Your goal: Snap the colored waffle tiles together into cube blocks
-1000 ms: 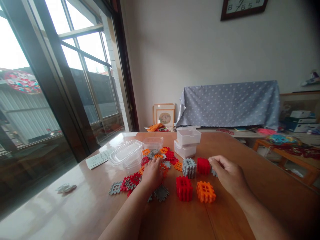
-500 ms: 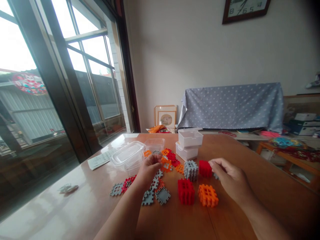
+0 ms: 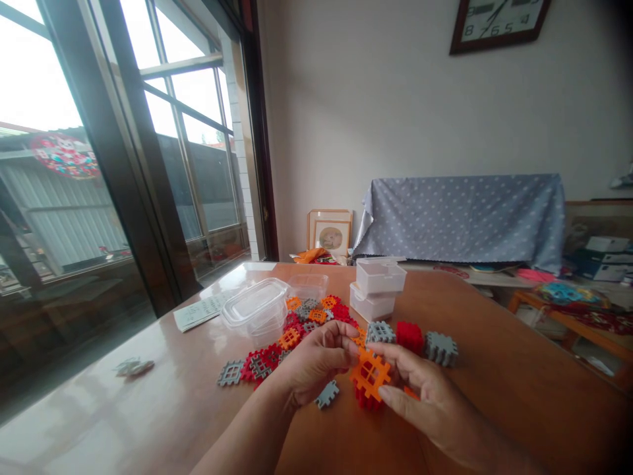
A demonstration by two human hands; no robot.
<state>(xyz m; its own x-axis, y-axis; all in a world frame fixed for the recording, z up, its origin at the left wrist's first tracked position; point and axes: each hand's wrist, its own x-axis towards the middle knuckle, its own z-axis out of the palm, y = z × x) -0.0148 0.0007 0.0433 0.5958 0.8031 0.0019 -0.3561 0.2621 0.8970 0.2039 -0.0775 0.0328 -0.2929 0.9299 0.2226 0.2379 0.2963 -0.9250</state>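
Observation:
An orange notched plastic building tile (image 3: pixel 372 375) with a window-like grid is held upright above the table. My right hand (image 3: pixel 420 389) grips its right side, with the thumb low and fingertips at the top. My left hand (image 3: pixel 321 359) is closed in a pinch at the tile's upper left edge. Directly behind and below the tile is a stack of red tiles (image 3: pixel 368 401), partly covered. Beyond my hands stand a grey stack (image 3: pixel 380 332), another red stack (image 3: pixel 409 337) and a second grey stack (image 3: pixel 442 348). My right hand mostly hides an orange stack.
Loose red, grey and orange tiles (image 3: pixel 257 365) lie in a pile left of centre. Behind are a lidded clear container (image 3: pixel 254 307) and two stacked white boxes (image 3: pixel 378 276). A paper booklet (image 3: pixel 198 313) and a small plastic packet (image 3: pixel 134 367) rest on the table's left.
My right hand has left the rear red stack and moved left and nearer. My left hand has come right from the loose pile. Both now meet at an orange tile over the front red stack.

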